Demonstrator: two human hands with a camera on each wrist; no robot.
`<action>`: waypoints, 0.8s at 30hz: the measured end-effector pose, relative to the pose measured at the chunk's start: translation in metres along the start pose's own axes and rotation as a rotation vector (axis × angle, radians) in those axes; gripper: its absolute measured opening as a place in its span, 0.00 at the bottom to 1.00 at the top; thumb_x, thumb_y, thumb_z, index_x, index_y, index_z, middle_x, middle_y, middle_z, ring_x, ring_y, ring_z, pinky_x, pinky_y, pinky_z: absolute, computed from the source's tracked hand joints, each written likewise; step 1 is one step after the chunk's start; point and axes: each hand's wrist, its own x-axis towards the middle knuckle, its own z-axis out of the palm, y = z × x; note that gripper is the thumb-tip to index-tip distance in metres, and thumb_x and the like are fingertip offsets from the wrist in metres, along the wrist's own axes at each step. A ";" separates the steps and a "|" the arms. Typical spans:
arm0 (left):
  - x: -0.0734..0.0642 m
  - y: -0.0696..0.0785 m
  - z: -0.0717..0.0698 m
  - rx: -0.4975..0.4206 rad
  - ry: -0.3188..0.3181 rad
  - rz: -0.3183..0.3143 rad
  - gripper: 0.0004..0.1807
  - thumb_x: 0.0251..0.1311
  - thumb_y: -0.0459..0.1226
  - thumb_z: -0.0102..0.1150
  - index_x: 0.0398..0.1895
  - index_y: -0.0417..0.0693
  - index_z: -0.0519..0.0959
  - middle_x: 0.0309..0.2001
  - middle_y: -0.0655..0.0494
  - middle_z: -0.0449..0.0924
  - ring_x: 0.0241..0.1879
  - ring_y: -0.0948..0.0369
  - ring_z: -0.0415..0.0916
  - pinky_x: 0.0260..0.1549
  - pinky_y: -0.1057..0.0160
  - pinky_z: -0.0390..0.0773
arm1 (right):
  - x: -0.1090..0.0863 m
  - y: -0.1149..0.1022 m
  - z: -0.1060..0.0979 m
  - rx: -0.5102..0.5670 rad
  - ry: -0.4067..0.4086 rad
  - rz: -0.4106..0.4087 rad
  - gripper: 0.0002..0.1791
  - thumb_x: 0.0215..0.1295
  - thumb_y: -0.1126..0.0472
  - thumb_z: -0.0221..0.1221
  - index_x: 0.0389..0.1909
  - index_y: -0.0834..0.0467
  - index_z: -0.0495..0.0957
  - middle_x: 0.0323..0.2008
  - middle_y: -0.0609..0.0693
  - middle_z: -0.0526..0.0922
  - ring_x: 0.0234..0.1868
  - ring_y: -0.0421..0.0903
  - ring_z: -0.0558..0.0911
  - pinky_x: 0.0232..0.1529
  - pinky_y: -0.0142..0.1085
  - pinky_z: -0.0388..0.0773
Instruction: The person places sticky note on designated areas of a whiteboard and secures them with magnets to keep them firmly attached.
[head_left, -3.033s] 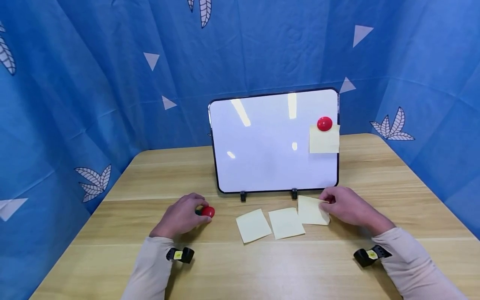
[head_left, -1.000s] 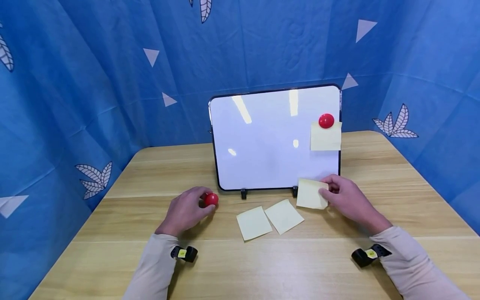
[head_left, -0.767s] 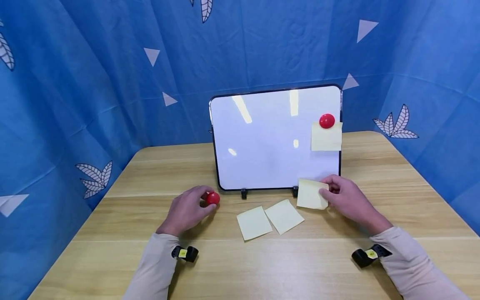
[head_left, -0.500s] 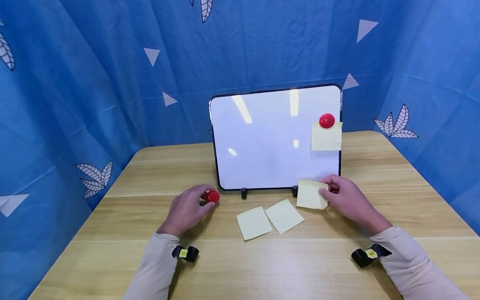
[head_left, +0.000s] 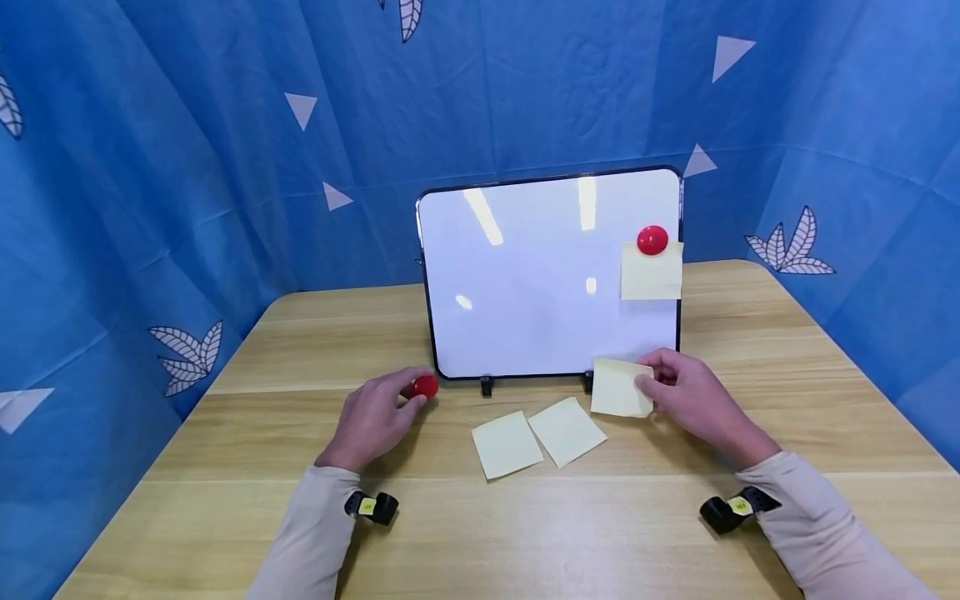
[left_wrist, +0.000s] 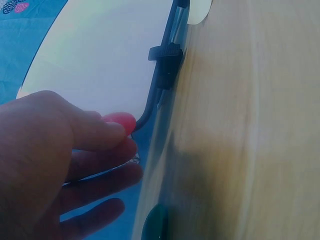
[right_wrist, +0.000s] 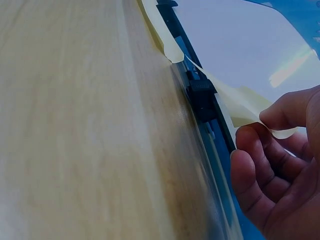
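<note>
My left hand (head_left: pixel 371 423) pinches a round red magnet (head_left: pixel 427 387) between thumb and fingers, close to the whiteboard's lower left corner. In the left wrist view this magnet (left_wrist: pixel 120 120) sticks out past the thumb, and the other fingers are spread below it. A yellow sticky note (head_left: pixel 621 388) is pinched at its right edge by my right hand (head_left: pixel 693 404), in front of the whiteboard's (head_left: pixel 540 283) lower right part. The right wrist view shows this held note (right_wrist: pixel 245 102) curving between thumb and forefinger.
Two yellow sticky notes, a left one (head_left: pixel 507 445) and a right one (head_left: pixel 567 431), lie on the wooden table (head_left: pixel 525 542). Another note (head_left: pixel 651 275) hangs on the board under a red magnet (head_left: pixel 652 240). A green object (left_wrist: pixel 155 222) lies below the left hand.
My right hand has lifted its note off the table towards the board, and the middle note has turned. My left hand has moved the red magnet forward, away from the green object.
</note>
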 end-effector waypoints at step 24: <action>0.000 0.009 0.000 -0.140 -0.028 -0.084 0.20 0.70 0.39 0.59 0.64 0.64 0.78 0.55 0.54 0.83 0.49 0.54 0.79 0.49 0.47 0.78 | 0.003 0.002 0.001 0.087 0.072 -0.004 0.17 0.72 0.61 0.60 0.55 0.67 0.75 0.32 0.58 0.77 0.26 0.48 0.79 0.27 0.37 0.80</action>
